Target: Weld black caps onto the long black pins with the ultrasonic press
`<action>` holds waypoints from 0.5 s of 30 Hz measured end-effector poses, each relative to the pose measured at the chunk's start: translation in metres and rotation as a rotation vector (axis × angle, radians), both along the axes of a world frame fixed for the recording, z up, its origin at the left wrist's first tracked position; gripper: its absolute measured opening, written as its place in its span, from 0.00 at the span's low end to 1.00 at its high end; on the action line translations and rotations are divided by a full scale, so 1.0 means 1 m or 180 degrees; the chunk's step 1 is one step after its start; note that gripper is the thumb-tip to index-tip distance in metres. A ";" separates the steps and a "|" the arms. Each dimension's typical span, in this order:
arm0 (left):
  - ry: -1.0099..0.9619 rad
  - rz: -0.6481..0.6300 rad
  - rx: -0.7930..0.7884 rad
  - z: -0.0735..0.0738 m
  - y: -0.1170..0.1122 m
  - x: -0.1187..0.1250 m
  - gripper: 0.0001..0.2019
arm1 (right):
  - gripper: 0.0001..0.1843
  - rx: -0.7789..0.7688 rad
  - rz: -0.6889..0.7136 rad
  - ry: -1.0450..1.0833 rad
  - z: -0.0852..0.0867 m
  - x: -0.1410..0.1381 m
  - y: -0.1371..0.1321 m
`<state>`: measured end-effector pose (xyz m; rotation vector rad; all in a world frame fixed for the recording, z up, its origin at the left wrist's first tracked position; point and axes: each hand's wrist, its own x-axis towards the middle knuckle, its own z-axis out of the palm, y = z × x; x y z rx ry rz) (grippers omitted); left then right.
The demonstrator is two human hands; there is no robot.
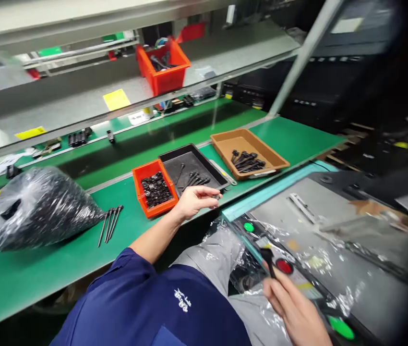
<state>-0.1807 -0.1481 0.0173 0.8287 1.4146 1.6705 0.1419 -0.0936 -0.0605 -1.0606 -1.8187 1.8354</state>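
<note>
My left hand [196, 200] is over the front edge of the green bench, beside the black tray [222, 179]. Its thumb and fingertips are pinched together, and what lies between them is too small to make out. Down at the right, my right hand [294, 307] grips a black rod with a wider head [268, 257], head up, in front of the machine panel. Several black rods [193, 179] lie in the black tray. Left of it, a red bin [156, 210] holds many small black parts [156, 189]. Further right, a brown tray [222, 139] contains more black rods [249, 162].
A clear plastic bag of dark parts [45, 206] rests on the bench's left, with several loose rods [110, 223] beside it. An orange bin [170, 79] stands on the shelf above. The machine at right has green buttons [341, 327] and a red button [284, 266].
</note>
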 end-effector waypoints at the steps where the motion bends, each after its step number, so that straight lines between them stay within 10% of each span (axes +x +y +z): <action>1: -0.0171 -0.0297 0.0031 -0.001 0.010 0.015 0.29 | 0.29 -0.0021 -0.0125 0.0115 0.004 -0.011 -0.001; 6: -0.0477 -0.1459 0.0056 -0.005 0.043 0.068 0.26 | 0.28 0.0553 -0.0506 0.0109 0.033 -0.038 0.003; 15: -0.0534 -0.1829 -0.0142 -0.005 0.060 0.084 0.25 | 0.24 0.1508 -0.0714 -0.0498 0.043 -0.023 0.001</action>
